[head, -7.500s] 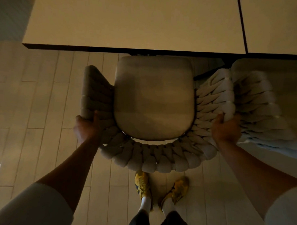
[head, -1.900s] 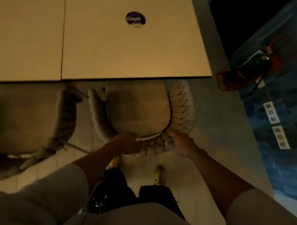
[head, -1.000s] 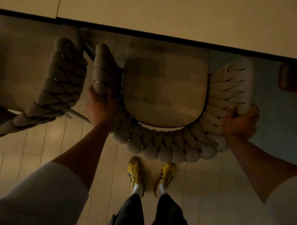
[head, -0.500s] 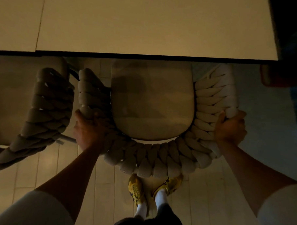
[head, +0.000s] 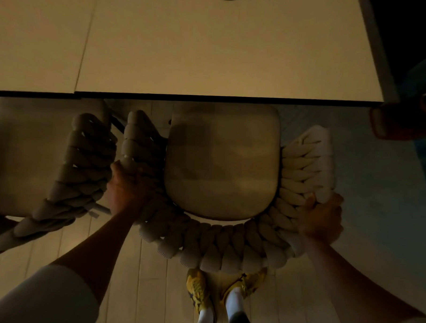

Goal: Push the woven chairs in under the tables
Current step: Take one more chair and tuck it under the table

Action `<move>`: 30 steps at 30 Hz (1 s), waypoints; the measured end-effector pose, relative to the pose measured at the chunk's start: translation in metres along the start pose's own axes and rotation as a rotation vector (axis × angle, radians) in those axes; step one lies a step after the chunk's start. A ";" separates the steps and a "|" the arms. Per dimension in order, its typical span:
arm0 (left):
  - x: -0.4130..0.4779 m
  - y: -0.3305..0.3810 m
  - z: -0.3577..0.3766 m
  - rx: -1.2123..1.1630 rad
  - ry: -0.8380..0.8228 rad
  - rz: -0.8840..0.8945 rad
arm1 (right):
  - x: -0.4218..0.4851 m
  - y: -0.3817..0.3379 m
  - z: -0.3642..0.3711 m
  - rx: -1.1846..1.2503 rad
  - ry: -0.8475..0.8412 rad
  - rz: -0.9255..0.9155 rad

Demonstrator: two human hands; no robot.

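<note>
1. A pale table (head: 212,51) fills the upper part of the view. A second table (head: 36,43) butts against its left side along a thin seam.
2. The light plank floor (head: 138,280) spreads below the tables.
3. The woven chair (head: 221,161) stands in front of the right-hand table. The front edge of its seat is at the table's near edge, and most of the cushion is out in the open.
4. A second woven chair (head: 85,160) stands just beside it on the left, in front of the left table.
5. The left hand (head: 126,191) grips the chair's thick braided left arm where it curves toward the back, with its fingers wrapped round the braid.
6. The right hand (head: 320,219) holds the braided right arm at the matching spot. Its fingers are closed round the braid and its thumb lies on top.
7. Two yellow shoes (head: 197,290) stand on the floor right behind the chair's backrest.
</note>
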State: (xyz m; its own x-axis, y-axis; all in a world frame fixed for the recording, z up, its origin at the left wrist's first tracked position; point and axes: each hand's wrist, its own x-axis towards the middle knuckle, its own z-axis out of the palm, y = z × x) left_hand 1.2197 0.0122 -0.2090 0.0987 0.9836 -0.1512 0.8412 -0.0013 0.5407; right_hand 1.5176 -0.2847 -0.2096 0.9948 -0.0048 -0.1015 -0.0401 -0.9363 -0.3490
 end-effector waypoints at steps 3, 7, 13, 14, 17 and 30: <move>0.009 -0.001 -0.004 0.025 -0.024 -0.015 | -0.007 0.000 -0.002 0.022 0.005 -0.016; 0.008 0.000 -0.003 0.025 -0.026 -0.033 | 0.001 0.004 -0.003 0.021 -0.010 -0.060; -0.003 -0.008 0.003 -0.004 -0.004 -0.052 | 0.022 0.002 0.002 0.023 -0.022 -0.140; 0.000 -0.008 0.001 -0.003 -0.012 -0.068 | 0.023 -0.002 0.003 0.036 -0.023 -0.156; 0.019 -0.004 0.001 0.003 -0.009 -0.124 | 0.035 -0.023 0.008 0.065 -0.034 -0.182; 0.028 0.006 0.006 0.001 0.029 -0.095 | 0.048 -0.042 0.015 0.055 -0.086 -0.163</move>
State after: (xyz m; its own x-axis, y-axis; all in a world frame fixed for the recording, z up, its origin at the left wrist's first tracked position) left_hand 1.2308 0.0389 -0.2150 0.0026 0.9841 -0.1774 0.8468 0.0922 0.5238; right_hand 1.5661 -0.2405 -0.2141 0.9770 0.1776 -0.1180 0.1135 -0.9014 -0.4178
